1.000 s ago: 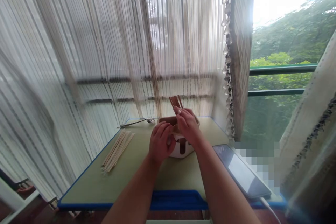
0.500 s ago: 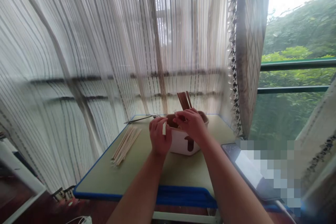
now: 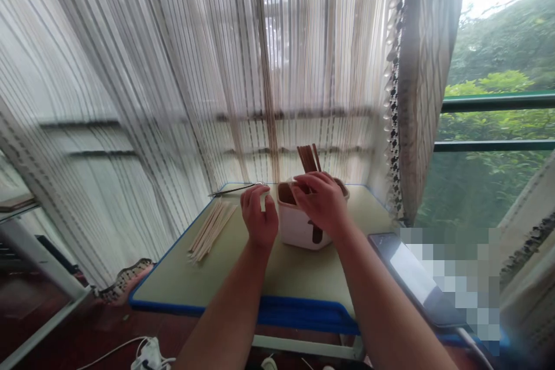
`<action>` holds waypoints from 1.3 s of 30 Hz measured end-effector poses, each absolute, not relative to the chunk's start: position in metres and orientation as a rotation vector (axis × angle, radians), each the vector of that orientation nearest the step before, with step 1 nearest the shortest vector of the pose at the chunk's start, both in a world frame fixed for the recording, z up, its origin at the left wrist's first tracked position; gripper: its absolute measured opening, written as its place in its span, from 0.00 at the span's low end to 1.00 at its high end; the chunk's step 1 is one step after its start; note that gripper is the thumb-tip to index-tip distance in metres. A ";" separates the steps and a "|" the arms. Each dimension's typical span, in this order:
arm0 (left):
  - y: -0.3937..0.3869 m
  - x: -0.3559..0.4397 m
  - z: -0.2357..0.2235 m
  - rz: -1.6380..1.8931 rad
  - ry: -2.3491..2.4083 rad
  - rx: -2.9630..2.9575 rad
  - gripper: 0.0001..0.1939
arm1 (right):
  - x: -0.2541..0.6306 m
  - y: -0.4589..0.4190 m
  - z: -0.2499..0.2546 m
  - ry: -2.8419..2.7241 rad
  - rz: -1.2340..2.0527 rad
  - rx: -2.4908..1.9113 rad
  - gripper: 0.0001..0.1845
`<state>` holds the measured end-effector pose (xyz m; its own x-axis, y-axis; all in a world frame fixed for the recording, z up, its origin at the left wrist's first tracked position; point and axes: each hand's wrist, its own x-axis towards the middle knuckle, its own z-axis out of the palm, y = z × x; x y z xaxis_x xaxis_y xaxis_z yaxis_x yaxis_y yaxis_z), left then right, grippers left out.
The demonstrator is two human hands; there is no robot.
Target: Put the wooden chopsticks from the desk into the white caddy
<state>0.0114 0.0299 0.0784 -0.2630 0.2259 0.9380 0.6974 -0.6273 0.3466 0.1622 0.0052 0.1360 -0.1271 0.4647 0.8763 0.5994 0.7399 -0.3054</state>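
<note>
Reaching over the utensil holder [image 3: 299,230], my right hand [image 3: 325,199] is item one: palm down, fingers bent across the rim, back of the hand toward me. Its grip: thumb and fingers close together near the holder's opening; whether anything small is pinched there, I cannot tell.

Item two, my left hand [image 3: 259,219]: raised just beside the holder's left side, fingers curled, thumb upright, a modest gap between thumb and forefinger, nothing visible in it.

Item three, the holder itself: white outside, brown inside, with a dark brown motif on the near wall (partly covered by my right hand), standing upright toward the far side of the table [image 3: 173,280], in front of the curtain [image 3: 173,40].

Item four, brown chopsticks [image 3: 307,159]: one cluster, upper ends rising behind my right hand at a slight lean, lower ends hidden.

Item five, pale wooden sticks [image 3: 210,231]: a loose bundle, lying flat to the left of my left hand, roughly parallel.

Item six, one slender metal utensil [image 3: 234,189]: lying at the far left corner, its bright end close behind my left fingertips.

Item seven, one smartphone [image 3: 416,280]: lying flat by the table's right edge, beyond my right forearm, a white cable [image 3: 474,347] at its near end.

Item eight, the table's trim: blue, running round a pale green top.
</note>
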 end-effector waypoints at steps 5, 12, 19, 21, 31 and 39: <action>0.029 -0.023 0.080 -1.875 -1.320 -1.573 0.08 | 0.131 -0.020 0.117 -1.778 -0.266 -0.545 0.18; 0.003 -0.115 0.044 -1.495 -1.756 -1.507 0.10 | 0.064 -0.004 0.040 -2.059 0.341 -0.692 0.23; -0.016 -0.098 0.031 -0.789 -2.244 -1.460 0.14 | 0.052 0.024 0.009 -2.203 0.551 -0.794 0.27; -0.013 -0.090 0.035 -0.686 -2.350 -1.504 0.13 | 0.054 0.025 0.009 -2.185 0.580 -0.804 0.26; -0.011 -0.096 0.031 -0.599 -2.428 -1.481 0.16 | 0.060 0.033 0.007 -2.177 0.502 -0.918 0.22; -0.012 -0.093 0.033 -0.508 -2.396 -1.525 0.18 | 0.060 0.027 0.012 -2.191 0.412 -1.017 0.21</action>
<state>-0.0925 -0.0123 0.0327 -0.4173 0.8190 0.3938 0.9083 0.3891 0.1532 0.0605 0.0266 0.0124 -0.4654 0.7644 0.4463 0.5501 0.6448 -0.5307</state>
